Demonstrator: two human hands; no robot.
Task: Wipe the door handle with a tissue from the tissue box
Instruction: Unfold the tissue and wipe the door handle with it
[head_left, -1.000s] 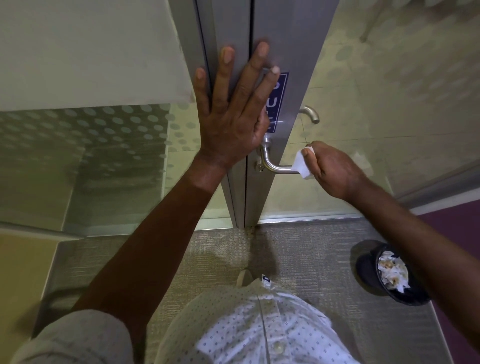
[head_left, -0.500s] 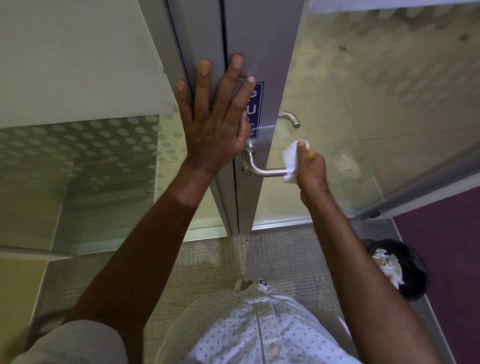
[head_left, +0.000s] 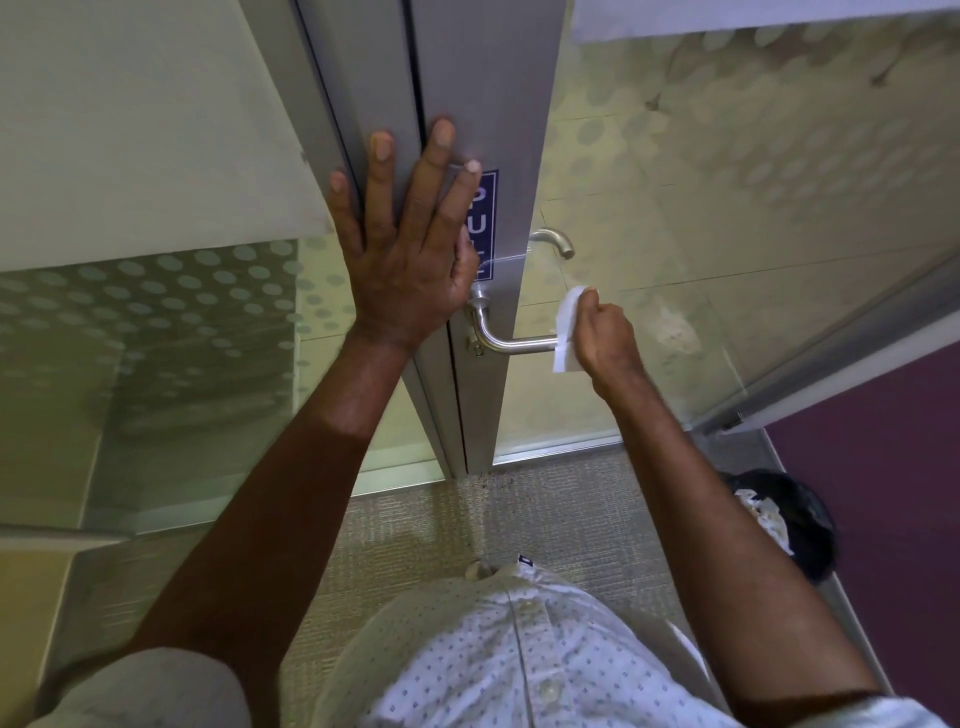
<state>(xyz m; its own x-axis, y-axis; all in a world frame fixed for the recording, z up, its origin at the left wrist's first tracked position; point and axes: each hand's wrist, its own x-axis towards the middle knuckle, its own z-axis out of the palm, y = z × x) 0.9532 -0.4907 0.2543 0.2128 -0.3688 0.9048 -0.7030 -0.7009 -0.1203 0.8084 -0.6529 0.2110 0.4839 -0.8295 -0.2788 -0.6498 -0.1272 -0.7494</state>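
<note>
Tissue (head_left: 565, 332) folded into a white pad sits pinched in the right hand (head_left: 602, 338), whose curled fingers close around it and press it against the free end of the door handle (head_left: 511, 340); judged from the grip, this wrap lets the pad cover the lever's tip while the fist slides along the bar. The handle itself is a brushed-metal lever mounted on the grey door stile (head_left: 488, 104), its bare length running from the round base at the stile out to the tissue. Left hand (head_left: 410, 249) lies flat and open, fingers spread, palm against the stile just above the handle and partly over a blue PULL label (head_left: 485, 223); it grips nothing, and the likely purpose is to brace the door so that wiping pressure does not swing it. A second lever (head_left: 553, 241) shows through the glass on the far side, untouched. At the right edge of the carpeted floor (head_left: 426, 525) stands a bin (head_left: 795, 525) lined with a black bag, holding crumpled white paper, plausibly the destination for the tissue once used. No tissue box is in view.
</note>
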